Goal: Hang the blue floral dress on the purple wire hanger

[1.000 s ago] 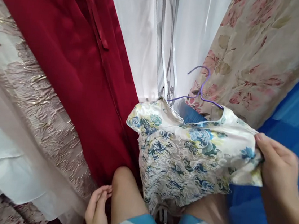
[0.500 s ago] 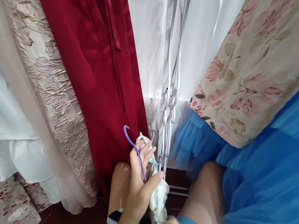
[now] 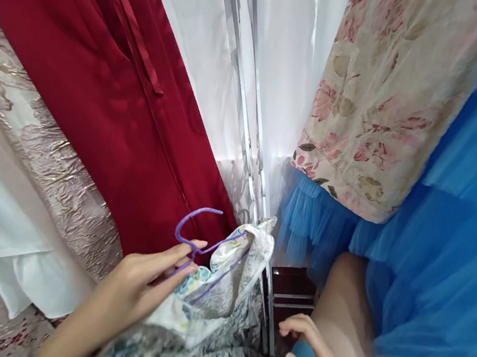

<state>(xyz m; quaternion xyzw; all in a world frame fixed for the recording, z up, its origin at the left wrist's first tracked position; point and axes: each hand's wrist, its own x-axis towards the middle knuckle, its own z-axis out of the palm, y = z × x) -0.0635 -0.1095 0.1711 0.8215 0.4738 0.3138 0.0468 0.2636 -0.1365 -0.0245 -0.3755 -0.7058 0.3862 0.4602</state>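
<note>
My left hand [image 3: 145, 280] pinches a purple clothes hanger [image 3: 189, 222] just below its hook, at lower centre. On the hanger hangs a white garment with a blue and yellow floral print [image 3: 221, 315]; one hanger arm reaches up into its shoulder, and the cloth spreads down over my lap. To the right, apart from the garment, my right hand [image 3: 316, 356] has its thumb and fingers apart with nothing between them. The lower end of the garment is out of view.
A long red garment [image 3: 100, 98] hangs behind the hanger. Silvery metal rack bars [image 3: 249, 127] run down before white cloth [image 3: 287, 63]. A beige floral garment [image 3: 371, 125] and blue tulle [image 3: 439, 273] hang on the right; textured pink cloth [image 3: 62, 162] hangs left.
The floral garment has opened out from a bunched strip and now hangs on the hanger. My left hand has turned and grips the hanger's neck; my right hand has come off the cloth.
</note>
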